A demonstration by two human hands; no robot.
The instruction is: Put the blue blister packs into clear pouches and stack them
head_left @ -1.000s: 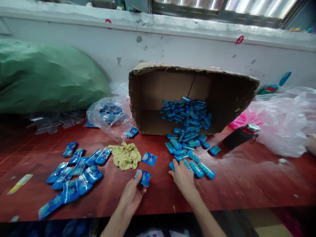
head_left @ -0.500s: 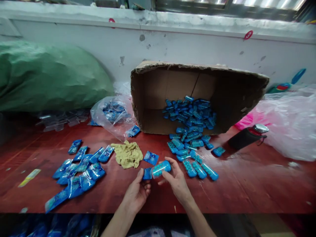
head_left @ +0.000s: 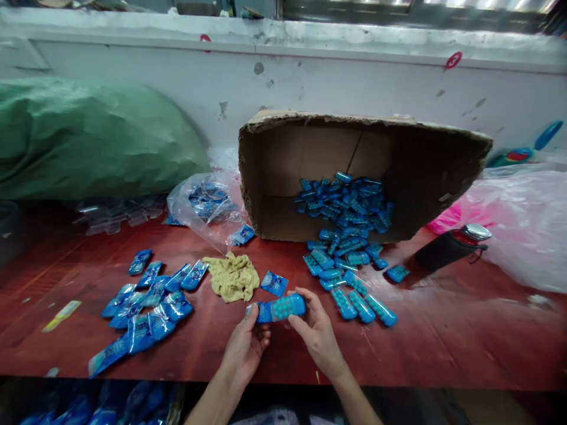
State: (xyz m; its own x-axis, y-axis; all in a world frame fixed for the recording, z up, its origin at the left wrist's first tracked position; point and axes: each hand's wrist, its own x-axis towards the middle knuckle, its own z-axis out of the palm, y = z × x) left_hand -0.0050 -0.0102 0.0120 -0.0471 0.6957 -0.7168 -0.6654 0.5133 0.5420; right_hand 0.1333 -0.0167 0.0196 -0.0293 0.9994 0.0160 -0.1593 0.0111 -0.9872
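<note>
My left hand (head_left: 248, 339) pinches a small blue printed packet (head_left: 264, 312) between thumb and fingers. My right hand (head_left: 316, 330) is closed round the blue-capped end of a clear tube of turquoise beads (head_left: 286, 307). Tube and packet meet end to end between my hands; whether the packet is inside the tube or only lies against it I cannot tell. Just beyond them lies a single flat blue packet (head_left: 274, 284). Left of my hands is a cluster of filled blue packets (head_left: 155, 313). To the right, several bead tubes (head_left: 361, 306) lie on the red table (head_left: 425, 354).
A cardboard box (head_left: 274, 227) on its side spills bead tubes onto the table. Nearby are a crumpled yellow cloth (head_left: 233, 277), a clear bag of blue packets (head_left: 208, 203), a black-sleeved bottle (head_left: 449, 248), a green sack (head_left: 97, 139) and a pale plastic bag (head_left: 531, 224).
The tube's uncapped end has moved left and levelled out, closing up against the packet in my left hand. The whole view has shifted slightly.
</note>
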